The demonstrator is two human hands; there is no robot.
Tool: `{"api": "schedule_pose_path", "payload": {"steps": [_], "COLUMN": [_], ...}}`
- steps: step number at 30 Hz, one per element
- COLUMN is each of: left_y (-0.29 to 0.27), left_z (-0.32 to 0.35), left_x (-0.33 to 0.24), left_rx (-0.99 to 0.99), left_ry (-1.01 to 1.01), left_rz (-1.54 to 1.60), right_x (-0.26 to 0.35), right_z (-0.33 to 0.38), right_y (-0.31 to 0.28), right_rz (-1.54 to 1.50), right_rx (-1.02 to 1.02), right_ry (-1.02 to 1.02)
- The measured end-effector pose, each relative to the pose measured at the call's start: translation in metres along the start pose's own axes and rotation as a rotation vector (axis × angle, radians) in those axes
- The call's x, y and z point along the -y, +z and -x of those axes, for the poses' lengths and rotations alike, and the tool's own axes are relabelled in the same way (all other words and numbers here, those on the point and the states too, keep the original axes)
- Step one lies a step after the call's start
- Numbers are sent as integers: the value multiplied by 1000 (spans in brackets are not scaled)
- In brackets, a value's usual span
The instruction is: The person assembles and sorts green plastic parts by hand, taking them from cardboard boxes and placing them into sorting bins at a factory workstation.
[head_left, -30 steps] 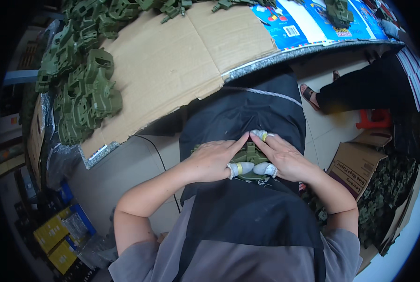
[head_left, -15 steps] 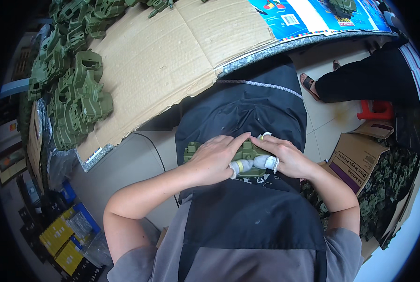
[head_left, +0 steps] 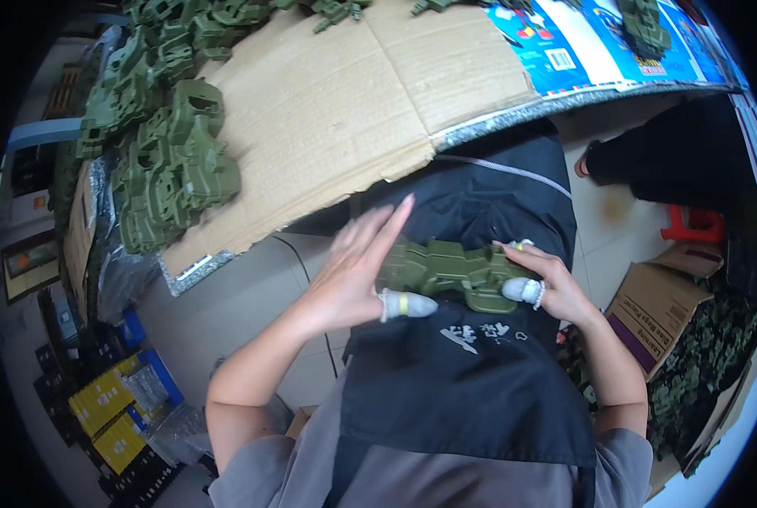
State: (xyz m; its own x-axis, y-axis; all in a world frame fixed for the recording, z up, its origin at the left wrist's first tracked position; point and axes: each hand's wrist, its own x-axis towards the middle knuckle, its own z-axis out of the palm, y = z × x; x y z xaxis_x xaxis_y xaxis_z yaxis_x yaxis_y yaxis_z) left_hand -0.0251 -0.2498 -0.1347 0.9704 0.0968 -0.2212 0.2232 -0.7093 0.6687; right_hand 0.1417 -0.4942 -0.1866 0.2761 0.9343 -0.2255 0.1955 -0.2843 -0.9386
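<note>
An olive-green moulded plastic part (head_left: 459, 269), shaped like a toy vehicle body, is over my lap against the black apron (head_left: 463, 389). My right hand (head_left: 556, 284) grips its right end, the thumb in a pale cloth finger cover along the near side and the fingers on the far side. To its left, my left hand (head_left: 357, 271) is spread, its fingers stretched away from me and slightly blurred, its covered thumb pointing right. That hand stands beside the part's left end; whether it touches the part is hard to see.
Ahead, a table with a cardboard sheet (head_left: 327, 110) carries a pile of similar green parts (head_left: 175, 161) at left. Right of me stands an open carton (head_left: 657, 313) beside many small dark green pieces (head_left: 700, 372). A red stool (head_left: 691, 224) and another person's dark-clothed leg (head_left: 666, 157) are at far right.
My left hand has come off the part and moved left, its fingers opening out. The part now shows more fully in my right hand. The whole view has shifted a little.
</note>
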Motion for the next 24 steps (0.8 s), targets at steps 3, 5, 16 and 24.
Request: {"api": "schedule_pose_path", "payload": {"steps": [3,5,16,24], "left_y": [43,48,44,53], "left_z": [19,22,20,3], "left_x": [33,27,10,9], "left_rx": [92,13,-90,-233], "left_ry": [-231,-256,-124,84], "left_rz": [869,877,506,353], "right_x": [-5,27,63,35], "right_z": [-4,-17,-67,-72], "right_y": [-3,-11,49,14], "right_rz": [161,289,503,249], "right_rx": [75,-62,57,242], "right_ry": [4,-108,-196,-267]}}
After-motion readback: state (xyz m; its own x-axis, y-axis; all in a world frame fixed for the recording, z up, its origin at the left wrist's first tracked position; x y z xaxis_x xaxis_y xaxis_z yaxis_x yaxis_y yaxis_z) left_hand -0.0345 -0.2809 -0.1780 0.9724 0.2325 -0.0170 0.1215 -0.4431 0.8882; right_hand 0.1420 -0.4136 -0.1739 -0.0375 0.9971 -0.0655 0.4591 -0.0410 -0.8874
